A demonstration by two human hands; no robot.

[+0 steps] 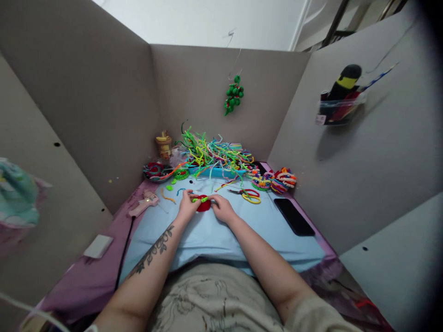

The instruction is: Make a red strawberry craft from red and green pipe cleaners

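Left hand [188, 204]: curling mostly closed, thumb and fingertips pinching the left end of a little green strip [203, 199]
Right hand [223, 208]: curling loosely, index finger reaching in at the strip's right end, honestly can't tell if it's gripping
Red piece [204, 207]: sitting mid-table between both hands, strip lying across its far side
Scissors [244, 194]: lying on the far right of that
Phone [294, 217]: resting further right, nearer

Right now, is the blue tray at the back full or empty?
Full: the blue tray is heaped with colourful stems, some spilling over its rim.
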